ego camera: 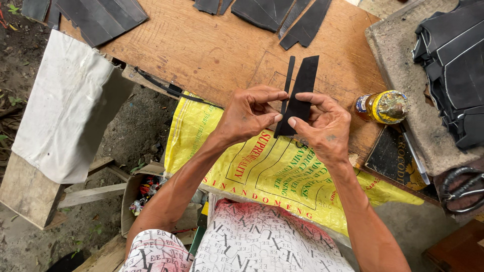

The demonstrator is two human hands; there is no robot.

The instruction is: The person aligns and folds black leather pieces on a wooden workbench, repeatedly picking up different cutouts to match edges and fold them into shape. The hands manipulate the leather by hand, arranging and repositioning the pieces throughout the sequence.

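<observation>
Both of my hands hold black rubber pieces upright over a wooden board (pixel 212 50). My left hand (pixel 247 115) pinches a narrow black strip (pixel 288 80) between thumb and fingers. My right hand (pixel 325 128) grips a wider tapered black piece (pixel 304 85). The two pieces touch side by side, their lower ends hidden behind my fingers. Under my wrists lies a yellow woven sack (pixel 267 171) with red print, draped over my lap.
A small yellow glue bottle (pixel 383 107) lies on the board to the right. A stack of black cut pieces (pixel 454 65) rests on a grey slab (pixel 398 55). More black sheets (pixel 101 17) lie at the board's far edge. A white cloth (pixel 65 106) hangs left; scissors (pixel 461 189) lie at right.
</observation>
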